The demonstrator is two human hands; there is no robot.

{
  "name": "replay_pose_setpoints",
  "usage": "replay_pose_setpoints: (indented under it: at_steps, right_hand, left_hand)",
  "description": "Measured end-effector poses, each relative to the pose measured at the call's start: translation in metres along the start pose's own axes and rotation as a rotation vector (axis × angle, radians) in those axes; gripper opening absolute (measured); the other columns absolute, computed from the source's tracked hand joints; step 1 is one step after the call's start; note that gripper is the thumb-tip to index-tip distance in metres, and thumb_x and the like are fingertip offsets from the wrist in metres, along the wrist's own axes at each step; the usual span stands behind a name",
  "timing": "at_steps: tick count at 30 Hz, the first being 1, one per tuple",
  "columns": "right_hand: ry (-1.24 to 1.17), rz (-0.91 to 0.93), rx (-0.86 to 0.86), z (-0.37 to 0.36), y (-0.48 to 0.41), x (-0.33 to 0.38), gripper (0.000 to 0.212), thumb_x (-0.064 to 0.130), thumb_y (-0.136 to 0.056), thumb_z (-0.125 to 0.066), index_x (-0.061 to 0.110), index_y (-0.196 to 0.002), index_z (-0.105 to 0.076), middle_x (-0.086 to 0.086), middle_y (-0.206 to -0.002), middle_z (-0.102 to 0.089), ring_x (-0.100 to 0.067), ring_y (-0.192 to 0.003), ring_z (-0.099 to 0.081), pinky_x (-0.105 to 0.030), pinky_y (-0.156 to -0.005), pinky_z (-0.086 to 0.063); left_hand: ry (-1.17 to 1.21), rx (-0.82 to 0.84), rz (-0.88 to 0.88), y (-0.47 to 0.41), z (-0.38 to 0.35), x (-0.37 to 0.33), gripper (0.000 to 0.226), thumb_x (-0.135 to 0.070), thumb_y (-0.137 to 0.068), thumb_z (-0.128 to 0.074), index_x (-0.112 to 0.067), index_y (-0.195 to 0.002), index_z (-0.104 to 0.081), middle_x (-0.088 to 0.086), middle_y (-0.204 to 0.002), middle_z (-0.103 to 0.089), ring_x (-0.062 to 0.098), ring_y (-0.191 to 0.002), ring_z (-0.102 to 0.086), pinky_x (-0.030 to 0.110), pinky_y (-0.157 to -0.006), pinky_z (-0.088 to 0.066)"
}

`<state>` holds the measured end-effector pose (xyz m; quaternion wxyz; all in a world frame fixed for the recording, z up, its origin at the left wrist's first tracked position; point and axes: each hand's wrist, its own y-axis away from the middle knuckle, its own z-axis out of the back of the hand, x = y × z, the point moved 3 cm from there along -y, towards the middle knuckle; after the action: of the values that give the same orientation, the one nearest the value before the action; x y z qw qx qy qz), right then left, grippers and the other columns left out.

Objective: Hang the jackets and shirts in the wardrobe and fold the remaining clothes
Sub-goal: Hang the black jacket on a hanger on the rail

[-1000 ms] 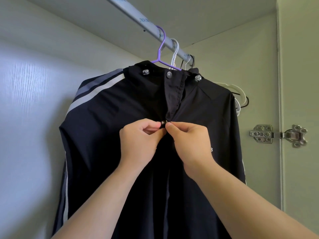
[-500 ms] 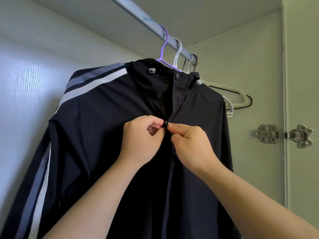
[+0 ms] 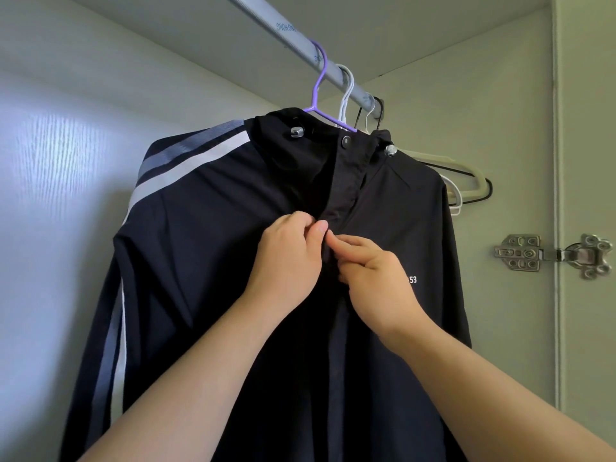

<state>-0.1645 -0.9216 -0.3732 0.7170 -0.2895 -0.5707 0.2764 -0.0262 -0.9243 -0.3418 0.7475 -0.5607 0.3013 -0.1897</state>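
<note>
The black jacket (image 3: 200,261) hung in front of me on a purple hanger (image 3: 316,91), whose hook sat over the grey rail (image 3: 293,31) at twelve o'clock in my view. Grey and white stripes ran down its shoulder and sleeve at nine o'clock. My left hand (image 3: 286,265) and right hand (image 3: 376,281) met at the jacket's front opening near the centre of the view, the left on the nine o'clock side of it and the right at four o'clock. Both had their fingers curled, with thumb and forefinger pinching the fabric edges and the fingertips nearly touching. I could not tell what lay between them. A dark snap (image 3: 346,141) sat on the collar at twelve o'clock from my hands. At two o'clock, behind the jacket, white hangers (image 3: 346,91) and a beige hanger (image 3: 466,170) hung on the same rail. A metal hinge (image 3: 553,255) showed at three o'clock.
</note>
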Motion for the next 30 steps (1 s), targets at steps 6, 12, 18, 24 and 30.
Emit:
replay_pose_setpoints:
  at_steps: [6,12,18,24,30]
  right_hand:
    - [-0.12,-0.102,-0.019,-0.003,-0.002,-0.002,0.048,0.008,-0.099,-0.047,0.043,-0.12,-0.072,0.018,-0.114,-0.072,-0.015,-0.108,-0.066,-0.042,-0.097,-0.056]
    - [-0.114,-0.11,0.01,-0.007,-0.003,-0.007,0.044,0.016,-0.102,-0.048,0.049,-0.125,-0.067,0.027,-0.121,-0.066,0.0,-0.106,-0.065,-0.037,-0.099,-0.056]
    - [-0.085,-0.28,-0.092,-0.012,0.023,-0.043,0.025,0.021,-0.097,-0.061,0.041,-0.106,-0.072,0.02,-0.094,-0.071,0.003,-0.089,-0.068,-0.034,-0.093,-0.058]
    - [0.05,-0.512,-0.024,-0.027,0.097,-0.123,0.018,0.024,-0.096,-0.061,0.036,-0.104,-0.07,0.012,-0.095,-0.072,-0.006,-0.088,-0.069,-0.033,-0.086,-0.06]
    - [0.131,-0.801,0.065,-0.045,0.188,-0.215,0.017,0.019,-0.095,-0.061,0.031,-0.1,-0.074,0.005,-0.088,-0.074,-0.015,-0.081,-0.071,-0.039,-0.079,-0.062]
  left_hand:
    - [0.016,0.005,0.074,-0.004,-0.007,0.005,0.034,-0.024,-0.105,-0.049,-0.024,-0.073,-0.04,-0.009,-0.078,-0.048,0.009,-0.071,-0.045,0.021,-0.062,-0.029]
    - [0.053,-0.057,0.104,0.0,-0.005,0.009,0.042,-0.025,-0.104,-0.054,-0.033,-0.065,-0.038,-0.012,-0.069,-0.049,0.002,-0.066,-0.049,0.008,-0.062,-0.036]
    - [0.237,0.058,0.322,0.039,-0.01,0.035,0.023,-0.045,-0.102,-0.051,-0.028,-0.094,-0.064,-0.008,-0.084,-0.067,0.006,-0.081,-0.064,0.019,-0.07,-0.047]
    - [0.247,0.292,0.539,0.167,-0.035,0.084,0.016,-0.041,-0.101,-0.054,-0.032,-0.095,-0.066,-0.01,-0.085,-0.07,0.007,-0.08,-0.068,0.016,-0.07,-0.051]
    - [0.212,0.477,0.822,0.301,-0.063,0.128,0.014,-0.031,-0.099,-0.06,-0.027,-0.088,-0.068,-0.009,-0.08,-0.071,0.007,-0.075,-0.069,0.027,-0.073,-0.054]
